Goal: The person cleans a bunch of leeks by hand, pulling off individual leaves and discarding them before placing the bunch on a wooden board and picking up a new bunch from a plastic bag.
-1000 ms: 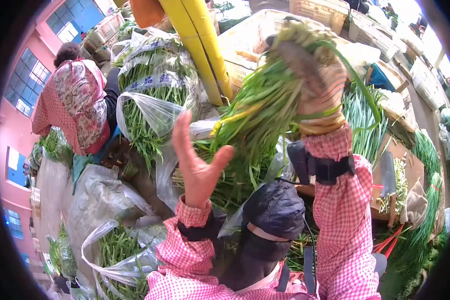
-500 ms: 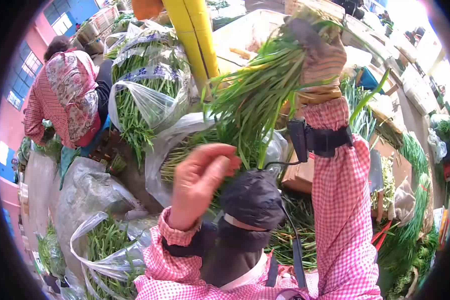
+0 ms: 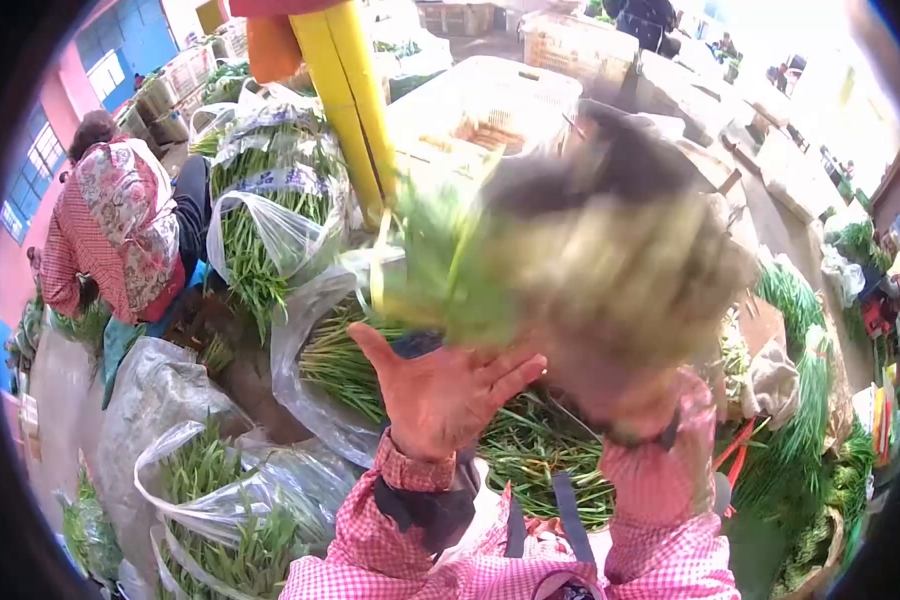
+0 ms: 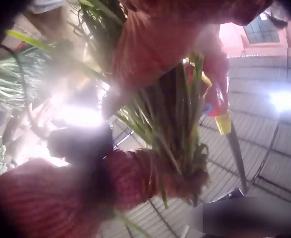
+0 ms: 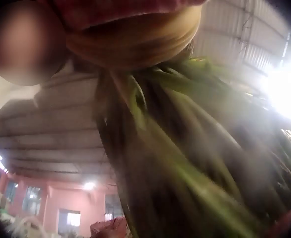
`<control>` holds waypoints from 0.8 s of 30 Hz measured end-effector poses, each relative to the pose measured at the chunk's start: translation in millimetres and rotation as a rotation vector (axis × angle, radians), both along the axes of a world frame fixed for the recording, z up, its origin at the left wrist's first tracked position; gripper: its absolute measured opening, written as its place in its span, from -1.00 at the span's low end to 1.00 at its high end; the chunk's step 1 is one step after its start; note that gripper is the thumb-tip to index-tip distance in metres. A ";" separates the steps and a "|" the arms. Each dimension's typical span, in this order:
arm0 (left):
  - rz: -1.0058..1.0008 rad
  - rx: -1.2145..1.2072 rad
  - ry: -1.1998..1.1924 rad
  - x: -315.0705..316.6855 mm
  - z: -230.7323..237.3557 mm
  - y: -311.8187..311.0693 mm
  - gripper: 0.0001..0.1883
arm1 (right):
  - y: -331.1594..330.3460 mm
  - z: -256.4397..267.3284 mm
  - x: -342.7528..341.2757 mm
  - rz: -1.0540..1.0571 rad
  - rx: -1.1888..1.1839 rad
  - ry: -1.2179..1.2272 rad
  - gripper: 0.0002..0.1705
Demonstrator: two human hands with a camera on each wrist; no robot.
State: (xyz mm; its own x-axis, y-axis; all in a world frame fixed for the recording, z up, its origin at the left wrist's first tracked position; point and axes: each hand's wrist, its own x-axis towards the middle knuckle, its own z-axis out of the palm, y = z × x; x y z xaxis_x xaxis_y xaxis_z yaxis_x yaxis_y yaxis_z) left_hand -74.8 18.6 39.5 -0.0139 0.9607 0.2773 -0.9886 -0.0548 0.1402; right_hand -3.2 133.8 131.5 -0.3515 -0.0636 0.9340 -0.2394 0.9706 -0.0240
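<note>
In the head view my gloved right hand (image 3: 620, 270) is blurred by motion. It grips a bunch of long leafy green stalks (image 3: 445, 265), whose leaf ends point left. The right wrist view shows the leaves (image 5: 185, 158) of this bunch at close range, below the glove's yellowish cuff (image 5: 140, 47). My bare left hand (image 3: 455, 395) is spread with its thumb out, just below the leaves and holding nothing. Seen from the left wrist, the left hand (image 4: 150, 47) overlaps the bunch (image 4: 177, 119) in front of it.
Loose cut greens (image 3: 540, 460) lie low in front of me. Plastic bags of greens (image 3: 270, 220) stand to the left, near a yellow post (image 3: 350, 110). A white crate (image 3: 530, 85) stands beyond. Another person (image 3: 125, 220) bends over at far left. Long green bundles (image 3: 805, 370) lie at right.
My right hand has swung down and toward the middle with the bunch. The left hand, loosely curled half a second ago, has spread its fingers and moved right, up to the leaves.
</note>
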 end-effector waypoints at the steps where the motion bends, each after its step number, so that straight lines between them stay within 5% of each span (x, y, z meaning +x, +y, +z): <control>1: 0.053 0.033 -0.012 0.1 -5.8 -2.1 0.00 | -38.9 -4.2 2.3 0.092 0.025 -0.038 -0.78; 6: 0.098 0.054 -0.058 5.4 -24.2 -0.1 -0.06 | -102.1 -23.0 66.3 0.389 0.096 -0.406 -0.64; 13: -0.115 0.000 -0.060 44.8 -56.3 23.1 -0.14 | -124.5 -70.2 130.2 0.042 0.252 -0.753 -0.52; 16: -0.240 -0.037 -0.058 62.7 -77.2 34.8 -0.18 | -135.2 -53.3 165.8 0.033 0.002 -0.988 -0.42; 18: -0.342 -0.078 -0.056 76.4 -92.7 40.2 -0.20 | -120.3 -29.9 213.8 0.316 -0.478 -0.936 -0.24; 19: -0.396 -0.093 -0.057 82.0 -100.4 43.8 -0.21 | -103.2 -31.9 243.2 0.407 -0.673 -0.678 -0.30; 21: -0.502 -0.127 -0.055 94.4 -114.4 46.7 -0.24 | -100.3 -72.3 293.4 0.101 -1.452 -0.146 -0.11; 22: -0.559 -0.158 -0.041 100.3 -121.3 44.5 -0.25 | -86.3 -84.4 295.2 0.356 -1.667 0.039 -0.11; 23: -0.610 -0.183 -0.016 103.6 -127.3 41.1 -0.26 | -69.8 -118.2 303.6 0.368 -1.815 0.139 -0.15; 24: -0.637 -0.232 0.050 106.5 -129.2 38.0 -0.27 | -61.2 -144.3 314.5 -0.353 -1.203 -0.336 -0.19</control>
